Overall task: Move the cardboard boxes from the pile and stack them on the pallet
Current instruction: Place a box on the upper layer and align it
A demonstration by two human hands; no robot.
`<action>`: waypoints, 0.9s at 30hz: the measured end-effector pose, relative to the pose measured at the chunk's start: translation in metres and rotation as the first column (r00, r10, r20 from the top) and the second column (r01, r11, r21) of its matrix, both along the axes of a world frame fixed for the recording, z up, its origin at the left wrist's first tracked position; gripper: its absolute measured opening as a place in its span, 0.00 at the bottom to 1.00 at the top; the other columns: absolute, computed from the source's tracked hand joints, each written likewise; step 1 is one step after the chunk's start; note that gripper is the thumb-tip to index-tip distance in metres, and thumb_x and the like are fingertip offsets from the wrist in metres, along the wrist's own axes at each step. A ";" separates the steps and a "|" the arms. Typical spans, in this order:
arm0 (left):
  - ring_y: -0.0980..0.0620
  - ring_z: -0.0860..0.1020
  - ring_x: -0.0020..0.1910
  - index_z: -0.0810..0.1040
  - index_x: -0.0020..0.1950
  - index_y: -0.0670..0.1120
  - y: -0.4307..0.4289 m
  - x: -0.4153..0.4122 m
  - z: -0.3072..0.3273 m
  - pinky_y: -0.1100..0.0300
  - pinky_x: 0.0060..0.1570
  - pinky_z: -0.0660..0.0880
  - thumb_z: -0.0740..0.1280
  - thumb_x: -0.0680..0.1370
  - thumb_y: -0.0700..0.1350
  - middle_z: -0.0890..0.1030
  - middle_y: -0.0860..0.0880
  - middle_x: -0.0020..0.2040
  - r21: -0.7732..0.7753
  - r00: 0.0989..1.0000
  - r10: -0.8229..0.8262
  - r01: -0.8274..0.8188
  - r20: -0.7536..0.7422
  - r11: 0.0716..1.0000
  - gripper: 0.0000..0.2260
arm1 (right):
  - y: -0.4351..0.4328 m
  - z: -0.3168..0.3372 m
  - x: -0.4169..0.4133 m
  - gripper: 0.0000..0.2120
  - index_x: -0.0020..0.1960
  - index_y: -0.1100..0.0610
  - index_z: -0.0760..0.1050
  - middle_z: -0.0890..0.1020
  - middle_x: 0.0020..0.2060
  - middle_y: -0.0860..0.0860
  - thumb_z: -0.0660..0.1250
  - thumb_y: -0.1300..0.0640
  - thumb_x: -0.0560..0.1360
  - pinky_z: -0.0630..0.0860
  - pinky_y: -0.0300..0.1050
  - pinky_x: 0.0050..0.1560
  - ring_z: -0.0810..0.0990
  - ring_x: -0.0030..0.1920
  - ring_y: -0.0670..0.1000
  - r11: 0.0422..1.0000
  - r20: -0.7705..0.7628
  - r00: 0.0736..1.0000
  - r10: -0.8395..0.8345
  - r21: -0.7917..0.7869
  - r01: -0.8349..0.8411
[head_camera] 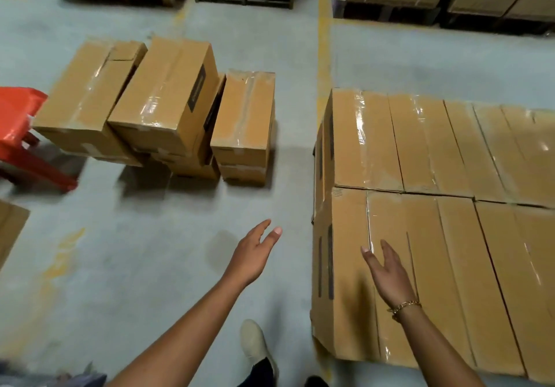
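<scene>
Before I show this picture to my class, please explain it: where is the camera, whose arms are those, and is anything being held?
There is no machine here. A person wears a camera on the head, so the single picture looks forward and down over their own two arms. The left hand reaches out over the grey floor, fingers straight, holding nothing. The right hand, with a bracelet at the wrist, is also open and empty. It is over the neat block of boxes on the right, but I cannot tell if it touches them. Further off on the left stands a loose pile of boxes, taped and leaning on each other, next to a red stool. One shoe shows at the bottom. What the block stands on is out of sight.
</scene>
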State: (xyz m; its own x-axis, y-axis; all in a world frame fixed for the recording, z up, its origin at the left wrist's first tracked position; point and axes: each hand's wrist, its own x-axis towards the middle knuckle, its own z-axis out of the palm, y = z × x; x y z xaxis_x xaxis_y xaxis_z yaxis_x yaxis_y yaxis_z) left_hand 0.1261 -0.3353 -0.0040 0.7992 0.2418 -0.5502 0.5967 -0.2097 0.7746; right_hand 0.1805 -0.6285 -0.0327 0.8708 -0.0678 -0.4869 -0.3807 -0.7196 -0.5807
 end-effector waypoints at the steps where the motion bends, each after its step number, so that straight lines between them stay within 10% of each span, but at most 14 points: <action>1: 0.52 0.66 0.76 0.67 0.78 0.58 0.005 0.009 0.000 0.51 0.75 0.63 0.61 0.80 0.65 0.68 0.53 0.78 -0.011 1.000 -0.007 0.007 -0.006 1.000 0.27 | 0.006 0.000 0.005 0.36 0.81 0.52 0.54 0.58 0.80 0.49 0.59 0.36 0.79 0.58 0.55 0.76 0.59 0.79 0.54 1.000 -0.003 1.000 -0.009 0.005 0.009; 12: 0.49 0.65 0.77 0.65 0.79 0.57 0.067 0.129 0.009 0.49 0.75 0.62 0.59 0.81 0.64 0.66 0.52 0.79 -0.001 0.997 -0.080 0.080 -0.023 0.997 0.28 | 0.064 0.012 0.103 0.36 0.81 0.50 0.55 0.59 0.80 0.49 0.60 0.37 0.79 0.59 0.54 0.75 0.59 0.79 0.53 0.997 -0.014 0.999 -0.049 0.058 0.050; 27: 0.48 0.66 0.75 0.65 0.78 0.55 0.265 0.274 0.002 0.52 0.69 0.64 0.60 0.81 0.63 0.68 0.50 0.77 0.007 0.972 0.225 -0.225 -0.064 0.974 0.27 | 0.273 -0.006 0.330 0.37 0.80 0.50 0.60 0.63 0.78 0.49 0.62 0.34 0.77 0.62 0.54 0.75 0.63 0.77 0.52 0.956 -0.155 0.956 0.248 0.200 -0.216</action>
